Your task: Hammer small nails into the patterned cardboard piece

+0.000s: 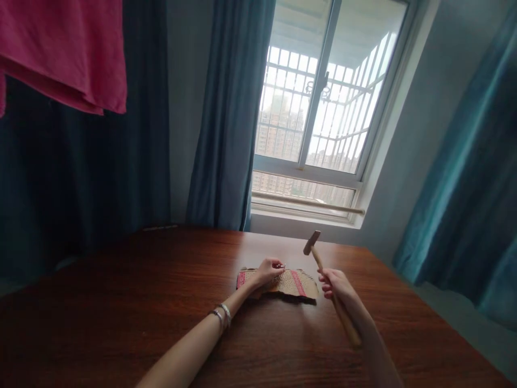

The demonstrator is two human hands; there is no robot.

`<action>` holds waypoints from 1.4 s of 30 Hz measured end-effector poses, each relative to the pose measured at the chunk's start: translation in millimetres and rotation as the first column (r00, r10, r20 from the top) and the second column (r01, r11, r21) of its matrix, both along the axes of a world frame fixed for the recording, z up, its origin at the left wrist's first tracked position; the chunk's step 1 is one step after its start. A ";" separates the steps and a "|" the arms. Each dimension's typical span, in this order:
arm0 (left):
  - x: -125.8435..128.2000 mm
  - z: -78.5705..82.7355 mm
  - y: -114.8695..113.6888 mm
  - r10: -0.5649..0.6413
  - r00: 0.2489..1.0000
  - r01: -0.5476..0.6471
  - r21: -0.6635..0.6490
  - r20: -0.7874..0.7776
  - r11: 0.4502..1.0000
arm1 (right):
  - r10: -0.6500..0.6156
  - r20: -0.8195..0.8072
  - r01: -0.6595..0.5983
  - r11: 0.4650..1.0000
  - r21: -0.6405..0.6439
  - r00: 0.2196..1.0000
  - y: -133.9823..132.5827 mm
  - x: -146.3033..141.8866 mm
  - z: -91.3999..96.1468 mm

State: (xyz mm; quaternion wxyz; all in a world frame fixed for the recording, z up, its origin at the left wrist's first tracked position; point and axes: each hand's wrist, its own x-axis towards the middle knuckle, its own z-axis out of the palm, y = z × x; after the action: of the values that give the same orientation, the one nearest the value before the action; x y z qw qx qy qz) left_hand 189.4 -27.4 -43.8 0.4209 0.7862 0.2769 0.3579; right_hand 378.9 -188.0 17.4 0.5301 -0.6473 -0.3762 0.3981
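Note:
My right hand point(334, 285) grips the wooden handle of a small hammer point(312, 243), whose head is raised above the table. A torn piece of cardboard point(297, 284) with pink stripes lies flat on the dark wooden table point(121, 312). My left hand point(269, 270) rests on that cardboard, its fingers pinched together around something small that I cannot make out. The hammer head hangs a little to the right of and above my left fingertips. Thin bracelets circle my left wrist.
Beyond the table's far edge is a window point(323, 108) with a barred grille, flanked by blue curtains point(226, 124). A pink cloth point(60, 54) hangs at the upper left. The table's right edge runs diagonally near my right arm.

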 end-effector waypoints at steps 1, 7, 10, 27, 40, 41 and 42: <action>-0.2 0.4 -0.3 0.003 1.000 -0.003 -0.001 -0.005 1.000 | 0.060 -0.126 -0.058 0.998 0.016 0.990 -3.6 -4.0 5.7; -2.5 3.3 -1.8 -0.014 1.000 0.014 0.029 -0.025 0.999 | 0.193 -0.300 -0.204 0.979 -0.005 0.934 -17.9 -30.8 23.8; -3.1 4.3 -1.8 -0.015 0.999 0.017 0.043 -0.038 0.999 | 0.235 -0.299 -0.244 0.970 0.005 0.925 -20.2 -37.0 25.6; -4.8 9.8 -6.8 -0.011 0.998 0.013 0.033 -0.054 0.999 | 0.297 -0.132 -0.302 0.953 -0.018 0.946 -25.2 -49.9 24.9; -4.6 5.6 -3.9 -0.026 0.998 0.031 0.074 -0.062 0.997 | 0.307 -0.094 -0.309 0.951 -0.016 0.947 -25.0 -53.5 26.2; -4.4 4.9 -3.5 -0.027 0.998 0.031 0.072 -0.065 0.997 | 0.309 -0.084 -0.311 0.950 -0.010 0.947 -24.9 -53.7 25.8; -4.1 4.2 -3.1 -0.029 0.997 0.034 0.071 -0.069 0.997 | 0.314 -0.064 -0.315 0.949 -0.008 0.947 -24.7 -54.0 25.4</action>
State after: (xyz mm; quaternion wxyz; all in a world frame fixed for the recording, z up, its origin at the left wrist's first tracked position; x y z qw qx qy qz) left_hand 185.3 -30.4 -39.6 0.3883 0.8167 0.2657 0.3340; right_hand 324.9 -212.7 42.8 0.4654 -0.5711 -0.4542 0.5009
